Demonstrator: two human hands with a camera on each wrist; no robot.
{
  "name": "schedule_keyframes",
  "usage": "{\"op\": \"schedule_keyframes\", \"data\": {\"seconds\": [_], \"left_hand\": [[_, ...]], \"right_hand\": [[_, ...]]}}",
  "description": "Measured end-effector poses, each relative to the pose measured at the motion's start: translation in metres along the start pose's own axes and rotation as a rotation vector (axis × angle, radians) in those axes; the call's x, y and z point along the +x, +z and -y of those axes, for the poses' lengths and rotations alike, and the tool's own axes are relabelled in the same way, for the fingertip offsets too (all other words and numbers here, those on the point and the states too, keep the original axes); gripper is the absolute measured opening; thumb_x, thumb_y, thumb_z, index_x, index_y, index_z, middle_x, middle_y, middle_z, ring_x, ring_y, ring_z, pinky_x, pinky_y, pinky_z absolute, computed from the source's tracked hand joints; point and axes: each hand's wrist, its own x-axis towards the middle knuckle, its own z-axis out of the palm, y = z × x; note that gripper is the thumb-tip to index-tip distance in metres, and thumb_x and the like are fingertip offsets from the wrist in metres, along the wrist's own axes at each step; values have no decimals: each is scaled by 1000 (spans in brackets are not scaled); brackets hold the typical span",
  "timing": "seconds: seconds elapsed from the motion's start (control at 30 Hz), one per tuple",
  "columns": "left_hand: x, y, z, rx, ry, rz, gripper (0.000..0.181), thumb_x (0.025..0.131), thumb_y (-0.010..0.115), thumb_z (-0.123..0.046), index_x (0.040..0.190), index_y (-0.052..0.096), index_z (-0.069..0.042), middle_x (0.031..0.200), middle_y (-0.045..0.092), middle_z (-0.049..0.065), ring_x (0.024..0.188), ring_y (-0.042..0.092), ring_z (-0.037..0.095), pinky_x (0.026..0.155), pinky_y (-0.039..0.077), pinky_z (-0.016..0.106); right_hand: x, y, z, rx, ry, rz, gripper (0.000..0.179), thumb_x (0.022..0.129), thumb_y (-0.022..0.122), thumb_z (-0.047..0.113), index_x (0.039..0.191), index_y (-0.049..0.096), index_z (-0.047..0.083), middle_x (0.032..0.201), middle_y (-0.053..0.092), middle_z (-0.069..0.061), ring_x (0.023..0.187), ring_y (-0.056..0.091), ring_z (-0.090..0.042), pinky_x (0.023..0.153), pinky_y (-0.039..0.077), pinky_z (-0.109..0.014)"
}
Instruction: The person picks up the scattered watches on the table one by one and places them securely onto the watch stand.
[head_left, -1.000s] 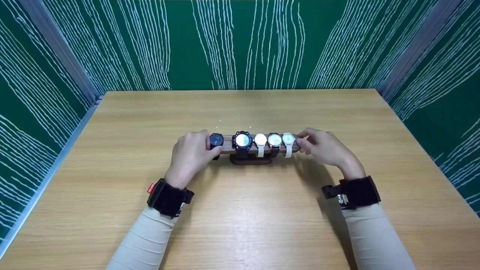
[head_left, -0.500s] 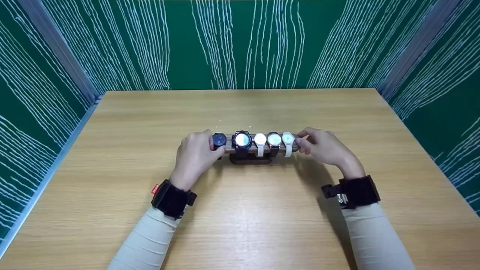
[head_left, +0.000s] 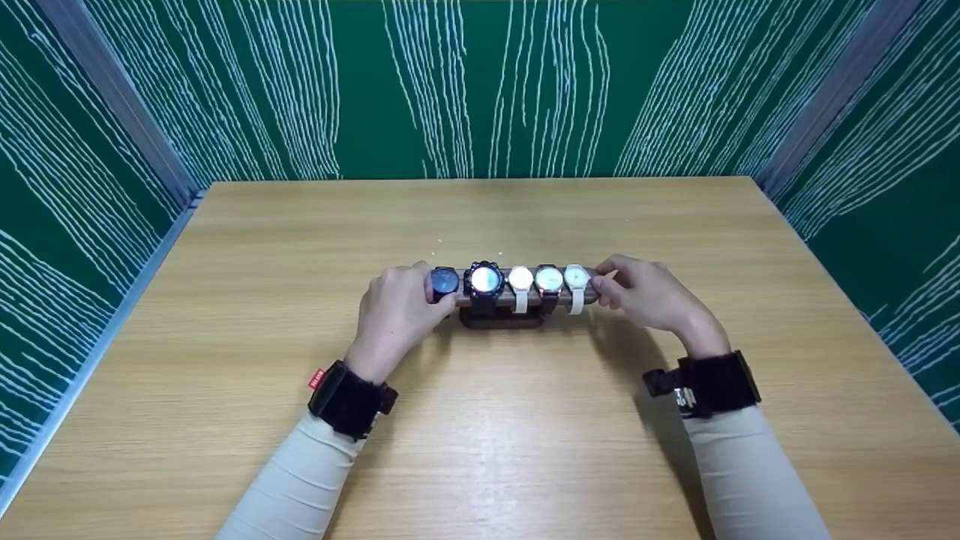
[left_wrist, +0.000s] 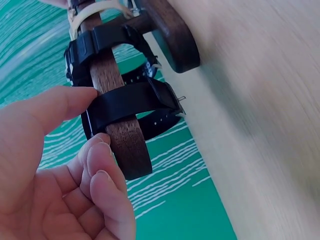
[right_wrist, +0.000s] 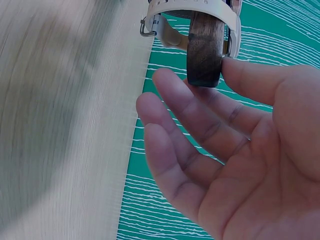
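A dark wooden watch stand (head_left: 501, 321) stands mid-table with several watches looped over its bar (left_wrist: 131, 150). At the bar's left end sits a black watch (head_left: 445, 280), and my left hand (head_left: 396, 311) pinches it between thumb and fingers. The left wrist view shows its buckled black strap (left_wrist: 127, 104) hanging round the bar. My right hand (head_left: 649, 296) pinches the bar's right end, thumb on one side and index finger on the other, beside a white watch (head_left: 577, 277). Its other fingers (right_wrist: 172, 90) are loosely bent below the end.
Between the end watches are a chunky black watch (head_left: 484, 279), a white-strapped watch (head_left: 520, 280) and a brown-strapped watch (head_left: 549, 280). Wooden table (head_left: 480, 450) surrounds the stand. Green walls with white wavy lines (head_left: 480, 90) border its back and sides.
My left hand has slid the black watch a little to the right along the bar, closer to the chunky black watch. My right hand has stayed at the bar's right end.
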Motion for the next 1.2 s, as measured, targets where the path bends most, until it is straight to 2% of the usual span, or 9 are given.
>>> {"op": "schedule_keyframes", "data": {"seconds": [0.23,0.5,0.73,1.0,1.2], "left_hand": [[0,1,0,1,-1,-5,30,91,84,-35,92,71,-8,82,71,4,75,67,21,66,58,35],[-1,2,0,29,47,-28,37,90,86,-39,82,65,-10,69,56,-2,66,57,18,56,40,29],[-1,4,0,17,33,-19,35,90,87,-38,85,67,-9,70,59,-1,66,57,17,56,41,28],[-1,5,0,42,67,-26,36,90,86,-36,80,63,-11,69,55,-2,65,54,17,56,38,28],[-1,5,0,50,72,-27,34,90,84,-32,77,59,-12,69,54,-3,66,55,17,56,40,28]], "right_hand": [[0,0,1,2,-2,1,33,112,55,28,132,65,3,100,75,-14,94,70,-32,72,52,-35],[0,1,0,5,-21,-5,32,112,54,25,132,65,2,97,74,-14,91,68,-29,74,51,-35],[-1,2,0,14,-9,3,32,112,54,26,132,65,3,98,73,-14,93,68,-31,73,51,-36],[0,1,0,8,-5,5,33,113,54,26,133,65,3,100,73,-14,94,68,-30,75,52,-36],[-1,1,1,10,-3,9,33,113,54,27,134,64,4,100,74,-14,95,69,-30,74,53,-36]]}}
